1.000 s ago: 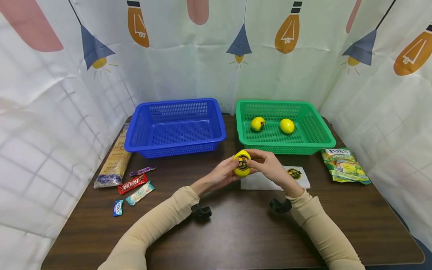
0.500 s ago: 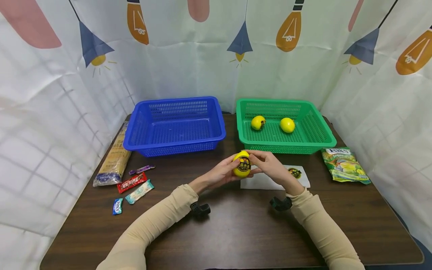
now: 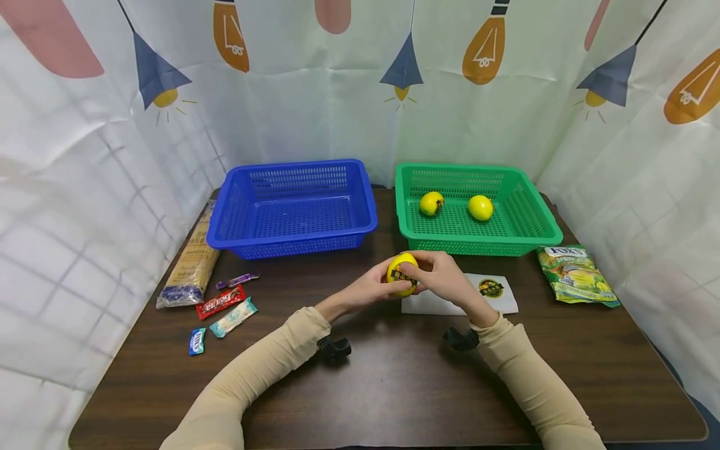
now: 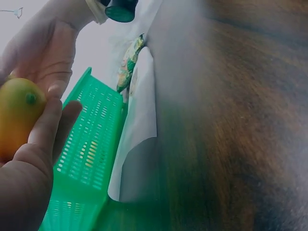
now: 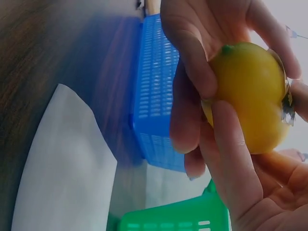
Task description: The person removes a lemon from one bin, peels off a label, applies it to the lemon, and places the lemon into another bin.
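Note:
A yellow lemon (image 3: 397, 265) with a black printed label (image 3: 402, 279) is held between both hands above the table, before the green basket. The left hand (image 3: 364, 291) grips it from the left, thumb across its near side. From the right, the right hand (image 3: 450, 282) holds it with its thumb over the label, hiding part of it. In the right wrist view a loose-looking edge of the label (image 5: 288, 107) stands off the lemon's skin near the fingers, and the lemon's green stem end (image 5: 228, 49) shows. Two more lemons, one (image 3: 431, 204) with a dark patch and another (image 3: 480, 207), lie in the green basket.
Behind the hands stand a blue basket (image 3: 291, 241) and the green basket (image 3: 484, 244). A white sheet (image 3: 433, 304) bearing a round black label (image 3: 490, 288) lies under the right forearm. Several wrapped snacks and a long packet (image 3: 191, 265) are at left, a Fox's bag (image 3: 576, 275) at right.
Both thumbs have shifted on the lemon. The right thumb has moved left and down over the label, and the label now appears more tilted and partly covered.

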A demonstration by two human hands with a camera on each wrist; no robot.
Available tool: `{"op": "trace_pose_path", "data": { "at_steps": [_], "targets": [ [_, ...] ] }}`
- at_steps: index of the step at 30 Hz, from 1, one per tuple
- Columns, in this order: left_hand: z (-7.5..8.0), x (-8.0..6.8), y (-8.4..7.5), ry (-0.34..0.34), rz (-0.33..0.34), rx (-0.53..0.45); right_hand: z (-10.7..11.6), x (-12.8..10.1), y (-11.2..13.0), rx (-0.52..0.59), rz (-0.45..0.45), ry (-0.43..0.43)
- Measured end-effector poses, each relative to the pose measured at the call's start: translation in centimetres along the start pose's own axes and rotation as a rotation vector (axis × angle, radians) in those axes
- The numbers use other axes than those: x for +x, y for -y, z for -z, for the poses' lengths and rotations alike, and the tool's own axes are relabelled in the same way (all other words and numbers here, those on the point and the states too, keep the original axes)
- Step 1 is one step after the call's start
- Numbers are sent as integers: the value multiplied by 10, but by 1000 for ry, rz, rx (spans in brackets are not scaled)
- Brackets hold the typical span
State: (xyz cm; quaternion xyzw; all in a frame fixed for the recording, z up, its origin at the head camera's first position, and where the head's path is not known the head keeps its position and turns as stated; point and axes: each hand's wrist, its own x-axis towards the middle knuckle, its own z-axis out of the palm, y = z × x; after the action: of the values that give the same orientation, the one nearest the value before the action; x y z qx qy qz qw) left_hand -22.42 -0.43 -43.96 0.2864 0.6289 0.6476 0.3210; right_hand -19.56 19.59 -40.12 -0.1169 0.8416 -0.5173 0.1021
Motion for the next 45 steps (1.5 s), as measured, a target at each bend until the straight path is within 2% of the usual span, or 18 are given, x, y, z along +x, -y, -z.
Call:
{"op": "trace_pose_path", "data": {
  "at_steps": [3, 7, 15, 21, 24, 27, 31, 34, 35, 41, 45],
  "targets": [
    [0, -1, 1, 12, -8, 53, 0, 0, -1, -9, -6, -4],
    [-1, -1, 1, 46, -43, 79, 2, 0, -2, -1, -16, 14],
    [0, -2, 2, 53, -61, 104, 6, 1, -3, 106, -14, 53],
    [1, -4, 1, 90, -68, 39, 7, 3, -7, 150, -22, 35],
    [3, -4, 3, 126, -56, -28, 7, 4, -7, 185, -66, 21],
    [4, -4, 6, 149, -35, -122, 7, 4, -5, 197, -89, 42],
    [6, -5, 6, 147, -23, -219, 7, 3, 0, 183, -80, 83],
    [5, -6, 6, 124, -27, -234, 5, 2, 1, 175, -77, 94],
    [5, -6, 6, 109, -32, -216, 4, 2, 1, 167, -75, 102],
    [2, -7, 9, 28, -74, 39, -4, 2, -2, 15, -44, 104],
    [1, -5, 9, -6, -79, 101, -5, 3, 0, -41, -44, 66]
  ]
}}
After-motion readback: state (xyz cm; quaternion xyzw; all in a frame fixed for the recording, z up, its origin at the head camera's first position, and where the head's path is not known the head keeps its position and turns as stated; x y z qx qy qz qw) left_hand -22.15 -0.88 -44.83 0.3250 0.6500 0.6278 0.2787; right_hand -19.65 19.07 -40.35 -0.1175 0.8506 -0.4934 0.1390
